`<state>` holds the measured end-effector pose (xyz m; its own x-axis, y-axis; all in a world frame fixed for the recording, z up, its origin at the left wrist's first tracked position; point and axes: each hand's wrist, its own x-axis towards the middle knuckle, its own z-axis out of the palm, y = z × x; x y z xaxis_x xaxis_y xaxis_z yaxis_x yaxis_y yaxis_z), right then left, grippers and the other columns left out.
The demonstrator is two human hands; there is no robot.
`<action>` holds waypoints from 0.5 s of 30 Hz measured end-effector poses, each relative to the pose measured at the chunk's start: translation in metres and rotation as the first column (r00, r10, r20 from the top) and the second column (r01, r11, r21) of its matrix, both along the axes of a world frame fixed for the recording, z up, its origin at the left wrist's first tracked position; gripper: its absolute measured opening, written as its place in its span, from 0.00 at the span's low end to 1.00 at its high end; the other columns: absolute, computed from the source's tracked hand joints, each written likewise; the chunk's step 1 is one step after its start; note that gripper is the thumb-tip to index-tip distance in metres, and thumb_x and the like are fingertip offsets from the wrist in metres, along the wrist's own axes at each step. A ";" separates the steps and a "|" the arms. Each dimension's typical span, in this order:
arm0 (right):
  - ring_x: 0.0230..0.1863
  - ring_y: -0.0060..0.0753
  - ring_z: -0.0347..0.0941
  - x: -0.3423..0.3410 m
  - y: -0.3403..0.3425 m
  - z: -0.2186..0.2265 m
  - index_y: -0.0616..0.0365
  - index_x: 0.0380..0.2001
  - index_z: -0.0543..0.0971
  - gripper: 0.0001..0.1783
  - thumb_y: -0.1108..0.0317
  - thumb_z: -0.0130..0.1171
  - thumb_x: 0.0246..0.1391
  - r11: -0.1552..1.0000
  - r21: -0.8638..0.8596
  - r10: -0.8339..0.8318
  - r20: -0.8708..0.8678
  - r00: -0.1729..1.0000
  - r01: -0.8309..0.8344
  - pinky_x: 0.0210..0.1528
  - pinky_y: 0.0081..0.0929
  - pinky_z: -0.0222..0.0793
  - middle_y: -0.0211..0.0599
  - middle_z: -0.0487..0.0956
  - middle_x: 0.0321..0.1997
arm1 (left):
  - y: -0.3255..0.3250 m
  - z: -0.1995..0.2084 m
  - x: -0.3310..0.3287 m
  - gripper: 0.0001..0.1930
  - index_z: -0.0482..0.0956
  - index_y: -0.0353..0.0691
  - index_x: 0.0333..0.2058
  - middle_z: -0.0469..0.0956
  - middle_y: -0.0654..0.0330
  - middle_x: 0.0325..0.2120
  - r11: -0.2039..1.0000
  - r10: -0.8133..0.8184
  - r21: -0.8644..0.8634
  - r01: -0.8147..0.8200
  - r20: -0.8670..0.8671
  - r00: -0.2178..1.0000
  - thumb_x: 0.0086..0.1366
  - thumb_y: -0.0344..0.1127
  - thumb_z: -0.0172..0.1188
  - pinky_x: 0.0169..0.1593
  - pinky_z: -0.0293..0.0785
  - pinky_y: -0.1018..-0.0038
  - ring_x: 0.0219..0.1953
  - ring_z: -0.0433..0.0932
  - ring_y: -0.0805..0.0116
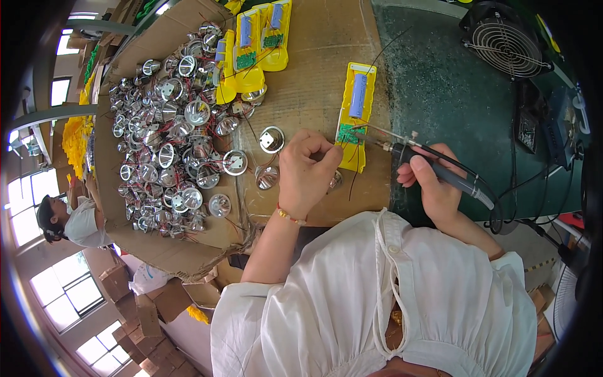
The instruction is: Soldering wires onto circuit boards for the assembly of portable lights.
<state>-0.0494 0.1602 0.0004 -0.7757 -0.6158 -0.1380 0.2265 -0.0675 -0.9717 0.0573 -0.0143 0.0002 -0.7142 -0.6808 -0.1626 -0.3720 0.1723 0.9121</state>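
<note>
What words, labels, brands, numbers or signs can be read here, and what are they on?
None can be read clearly.
White plastic bag: bluish marking, too small and blurred to read.
Blue cell in the yellow casing: any print is too small to read.

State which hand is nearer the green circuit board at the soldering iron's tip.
Left. The left hand is just left of the circuit board; the right hand, farther to its right, holds the soldering iron.
</note>
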 end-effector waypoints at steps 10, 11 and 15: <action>0.19 0.28 0.71 -0.013 0.014 0.000 0.64 0.34 0.67 0.11 0.68 0.52 0.51 0.994 -0.080 -0.075 -0.075 0.994 0.069 0.22 0.20 0.69 0.44 0.75 0.23 | -0.002 0.003 -0.003 0.04 0.74 0.31 0.19 0.70 0.59 0.20 1.000 0.002 -0.015 -0.002 0.004 1.000 0.46 0.26 0.57 0.25 0.66 0.79 0.19 0.70 0.74; 0.19 0.28 0.71 -0.015 0.017 -0.001 0.64 0.34 0.67 0.11 0.68 0.52 0.51 0.993 -0.087 -0.088 -0.084 0.993 0.081 0.22 0.20 0.69 0.44 0.75 0.23 | -0.002 0.001 -0.002 0.04 0.74 0.31 0.19 0.70 0.58 0.20 1.000 -0.004 -0.029 0.005 0.017 1.000 0.46 0.26 0.56 0.25 0.66 0.79 0.19 0.70 0.73; 0.22 0.25 0.73 -0.024 0.029 -0.005 0.66 0.33 0.68 0.08 0.73 0.52 0.50 0.988 -0.105 -0.121 -0.051 0.991 0.116 0.26 0.20 0.71 0.42 0.75 0.24 | -0.004 0.002 0.004 0.04 0.75 0.32 0.22 0.71 0.57 0.21 0.976 -0.098 -0.191 0.104 0.041 0.994 0.48 0.27 0.58 0.26 0.67 0.78 0.20 0.71 0.72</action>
<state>-0.0739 0.1894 -0.0048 -0.8488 -0.5276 -0.0334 0.1559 -0.1894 -0.9694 0.0610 -0.0183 0.0025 -0.7772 -0.6265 -0.0590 -0.3719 0.3815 0.8463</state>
